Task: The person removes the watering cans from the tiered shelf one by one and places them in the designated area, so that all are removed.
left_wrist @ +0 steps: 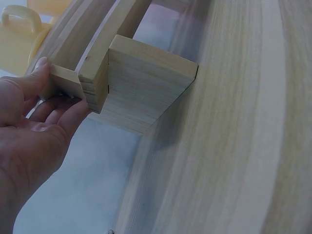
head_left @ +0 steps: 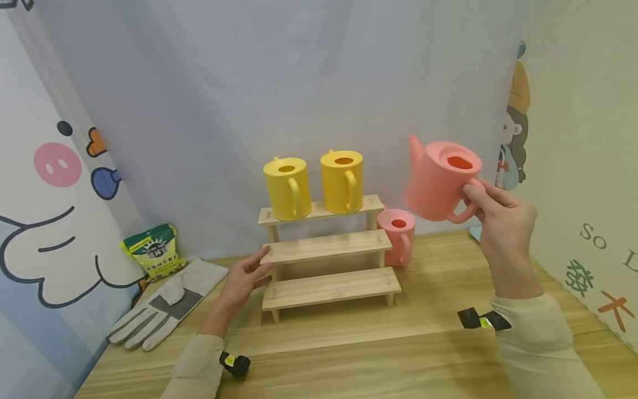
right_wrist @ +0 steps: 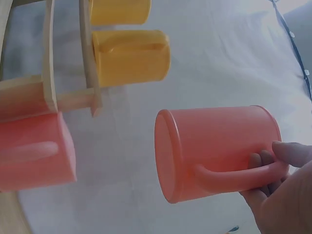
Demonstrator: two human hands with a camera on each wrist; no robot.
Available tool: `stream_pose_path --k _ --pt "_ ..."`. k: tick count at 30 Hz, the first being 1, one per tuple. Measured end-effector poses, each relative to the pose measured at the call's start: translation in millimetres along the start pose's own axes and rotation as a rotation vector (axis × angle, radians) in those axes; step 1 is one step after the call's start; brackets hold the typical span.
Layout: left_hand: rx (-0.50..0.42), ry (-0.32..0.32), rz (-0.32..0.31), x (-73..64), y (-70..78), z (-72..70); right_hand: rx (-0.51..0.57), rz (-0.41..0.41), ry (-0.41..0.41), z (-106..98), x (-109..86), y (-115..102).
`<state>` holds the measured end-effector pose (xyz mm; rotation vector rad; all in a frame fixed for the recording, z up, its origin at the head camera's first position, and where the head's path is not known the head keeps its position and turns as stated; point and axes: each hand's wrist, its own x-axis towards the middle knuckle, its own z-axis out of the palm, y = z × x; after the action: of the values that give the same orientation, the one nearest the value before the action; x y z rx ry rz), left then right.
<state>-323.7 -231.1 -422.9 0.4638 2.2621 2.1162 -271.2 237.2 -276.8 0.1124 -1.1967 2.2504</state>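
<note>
My right hand (head_left: 505, 221) grips the handle of a pink watering can (head_left: 438, 183), raised in the air right of the shelf, its spout up at the left. In the right wrist view the fingers curl through the can's handle (right_wrist: 234, 179). My left hand (head_left: 245, 280) holds the left end of the middle step of a three-tier wooden shelf (head_left: 324, 247), thumb on top and fingers beneath in the left wrist view. Two yellow watering cans (head_left: 287, 191) (head_left: 342, 183) stand on the top step, handles toward me. A second pink watering can (head_left: 397, 238) stands behind the shelf's right end.
At the left on the wooden table (head_left: 349, 360) lies a pair of white and grey work gloves (head_left: 169, 302). Behind them a green and yellow bag (head_left: 154, 252) leans near the printed side wall (head_left: 60, 221). A pale curtain (head_left: 224, 111) hangs behind the shelf.
</note>
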Motion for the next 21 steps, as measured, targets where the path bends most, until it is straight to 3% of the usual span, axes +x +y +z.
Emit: stream_pose_path --k 7,14,21 --pt "0.006 0.002 -0.002 -0.2 0.3 0.2 -0.152 -0.026 0.136 -13.8 15.6 20.1" --pt "0.012 -0.005 0.009 -0.4 0.2 0.0 -0.234 0.085 0.185 -30.4 30.4 41.8" --pt "0.014 -0.007 0.010 -0.7 0.0 -0.5 -0.421 0.159 0.229 -44.4 36.7 62.4"
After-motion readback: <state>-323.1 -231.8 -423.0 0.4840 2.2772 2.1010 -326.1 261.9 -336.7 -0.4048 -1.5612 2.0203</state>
